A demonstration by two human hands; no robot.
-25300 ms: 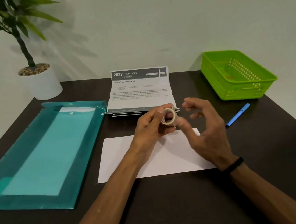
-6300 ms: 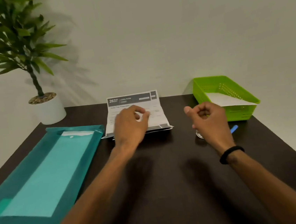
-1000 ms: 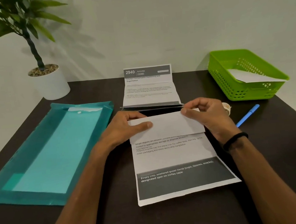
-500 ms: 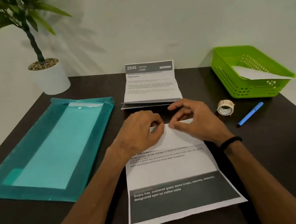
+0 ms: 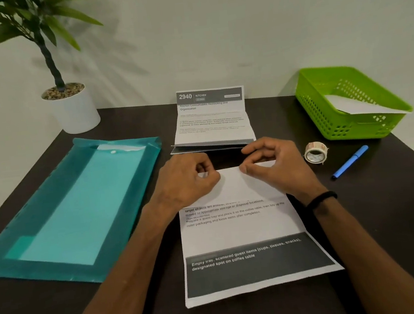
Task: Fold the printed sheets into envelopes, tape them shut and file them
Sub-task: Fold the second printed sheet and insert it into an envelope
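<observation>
The printed sheet (image 5: 244, 232) lies flat on the dark table (image 5: 385, 214) directly in front of the person, its far third folded over toward them so the blank back shows, its near end carrying a dark band with white text. Both forearms reach in from the near edge of the table and meet over that folded flap. The left hand (image 5: 188, 181) rests knuckles-up on the flap's left part, fingers curled under, its grip narrow and pressed against the paper; whether it pinches the edge cannot be told. The right hand (image 5: 276, 167), a black band on its wrist, arches over the flap's right part with thumb and forefinger curled down onto the fold line, grip narrow on the sheet. Beyond the sheet, a stack of printed sheets (image 5: 212, 120) stands half upright against the wall. Right of the sheet sit a roll of tape (image 5: 315, 152) and a blue pen (image 5: 350, 161), with a green basket (image 5: 323, 108) behind them holding a white folded envelope (image 5: 359, 106). Left of the sheet lies a teal document folder (image 5: 73, 209), and a potted plant (image 5: 67, 105) stands beyond it.
</observation>
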